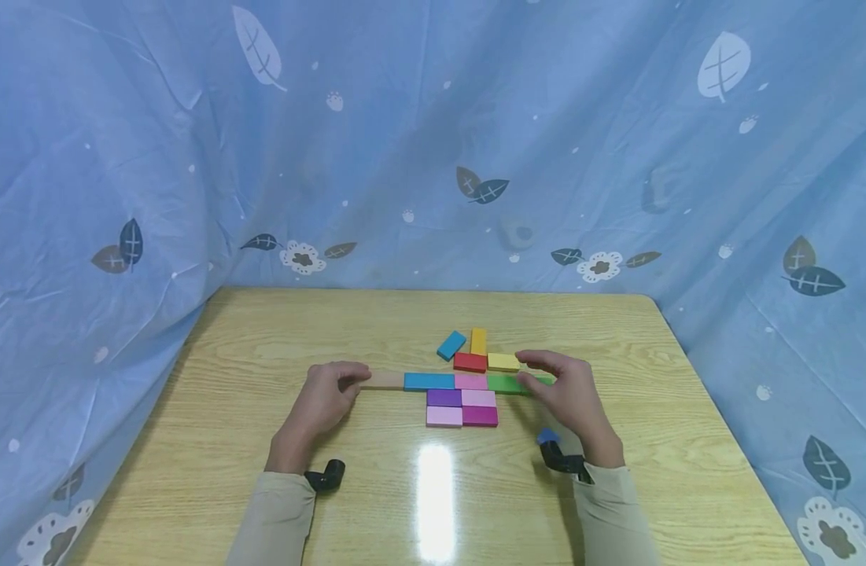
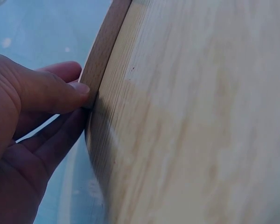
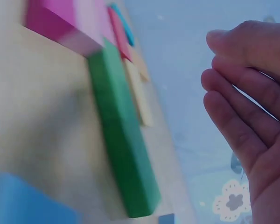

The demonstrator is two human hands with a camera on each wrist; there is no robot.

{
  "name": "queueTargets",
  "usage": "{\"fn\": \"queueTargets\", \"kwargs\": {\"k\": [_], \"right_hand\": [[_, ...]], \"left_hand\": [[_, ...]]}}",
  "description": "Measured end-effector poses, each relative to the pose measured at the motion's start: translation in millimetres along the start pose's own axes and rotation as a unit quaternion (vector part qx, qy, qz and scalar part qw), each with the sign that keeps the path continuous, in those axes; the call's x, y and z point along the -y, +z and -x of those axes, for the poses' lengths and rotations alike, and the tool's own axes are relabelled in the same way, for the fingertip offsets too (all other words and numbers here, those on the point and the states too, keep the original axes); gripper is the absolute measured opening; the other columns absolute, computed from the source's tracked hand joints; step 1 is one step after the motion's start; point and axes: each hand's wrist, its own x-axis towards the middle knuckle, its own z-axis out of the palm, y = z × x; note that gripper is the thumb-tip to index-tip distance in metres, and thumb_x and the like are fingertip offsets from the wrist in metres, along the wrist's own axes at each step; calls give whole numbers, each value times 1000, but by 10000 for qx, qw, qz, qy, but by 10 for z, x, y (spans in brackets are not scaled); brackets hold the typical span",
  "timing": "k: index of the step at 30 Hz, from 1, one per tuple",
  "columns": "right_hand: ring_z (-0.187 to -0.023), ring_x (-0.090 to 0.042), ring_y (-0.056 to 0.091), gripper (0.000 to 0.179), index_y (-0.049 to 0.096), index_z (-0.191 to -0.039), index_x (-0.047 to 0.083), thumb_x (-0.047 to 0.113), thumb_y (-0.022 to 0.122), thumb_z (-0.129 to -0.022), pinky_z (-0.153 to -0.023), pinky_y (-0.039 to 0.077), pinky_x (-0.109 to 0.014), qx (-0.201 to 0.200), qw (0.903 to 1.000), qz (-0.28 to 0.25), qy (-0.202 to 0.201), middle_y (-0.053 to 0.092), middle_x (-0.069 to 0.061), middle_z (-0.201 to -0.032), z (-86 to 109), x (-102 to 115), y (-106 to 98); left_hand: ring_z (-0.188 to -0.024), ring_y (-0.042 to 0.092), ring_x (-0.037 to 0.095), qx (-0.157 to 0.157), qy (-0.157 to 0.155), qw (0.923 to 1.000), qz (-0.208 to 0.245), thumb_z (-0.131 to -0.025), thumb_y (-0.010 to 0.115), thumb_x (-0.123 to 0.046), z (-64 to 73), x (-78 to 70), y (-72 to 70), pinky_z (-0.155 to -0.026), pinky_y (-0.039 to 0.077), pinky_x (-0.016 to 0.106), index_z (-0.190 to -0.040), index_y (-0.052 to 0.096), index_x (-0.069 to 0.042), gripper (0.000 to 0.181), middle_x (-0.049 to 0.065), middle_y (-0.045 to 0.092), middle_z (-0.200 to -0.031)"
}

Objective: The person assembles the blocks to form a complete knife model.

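At the left end of a row of flat blocks, my left hand pinches the tip of a plain wooden block between thumb and fingers; the left wrist view shows this grip on the wood. A blue block, a pink block and a long green block continue the row rightward. My right hand hovers around the green block's right part with fingers loosely bent. In the right wrist view, that hand holds nothing and is apart from the green block.
Behind the row lie a red block, a yellow one, an orange one and a slanted blue one. Purple and magenta blocks, with light pink ones, sit in front. A blue block lies by the right wrist.
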Motion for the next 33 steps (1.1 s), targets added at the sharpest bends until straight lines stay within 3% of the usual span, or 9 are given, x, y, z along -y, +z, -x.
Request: {"fn": "queueTargets", "kwargs": {"k": [7, 15, 24, 33], "right_hand": [[-119, -39, 78, 34, 78, -129, 0, 6, 85, -95, -105, 64, -48, 233, 9973, -479, 503, 81, -16, -124, -226, -242, -66], [-120, -35, 77, 37, 77, -134, 3, 11, 83, -99, -97, 64, -22, 814, 9899, -683, 934, 79, -16, -131, -327, -463, 7], [-117, -32, 78, 38, 79, -131, 6, 4, 86, -94, -103, 66, -48, 894, 9882, -504, 1140, 81, -13, -127, -390, -503, 123], [-115, -32, 79, 33, 81, -126, 6, 2, 84, -94, -100, 67, -47, 936, 9883, -353, 1149, 81, -13, -127, -393, -522, 164]], "left_hand": [[-132, 71, 35, 21, -24, 10000, -9, -97, 76, 8, -3, 19, 0, -115, 58, 53, -119, 85, -10, 30, 10, 79, -133], [-133, 71, 35, 40, -46, 10000, -16, -97, 75, 7, -4, 27, 1, -115, 58, 53, -120, 85, -10, 30, 10, 79, -133], [-132, 71, 35, 27, -4, 10000, 14, -97, 75, 8, 2, 12, -3, -114, 59, 52, -119, 85, -9, 30, 11, 79, -133], [-130, 72, 36, -17, 59, 10000, -12, -96, 76, 9, 9, 17, 2, -112, 61, 52, -118, 85, -9, 30, 12, 79, -133]]}}
